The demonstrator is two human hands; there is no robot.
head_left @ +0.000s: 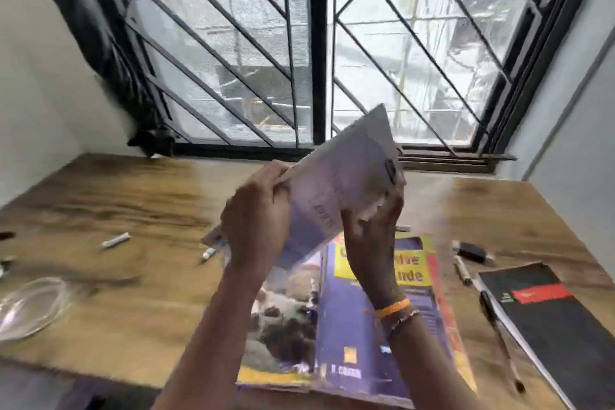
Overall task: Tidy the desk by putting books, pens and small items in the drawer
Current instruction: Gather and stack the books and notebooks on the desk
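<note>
A large purple-and-yellow book lies flat at the near edge of the wooden counter, with a black book and a pen to its right. Above it, the left hand and right hand both grip a pale book, tilted up in the air. Farther left lie 2 white markers and a glass bowl. A barred window stands behind.
</note>
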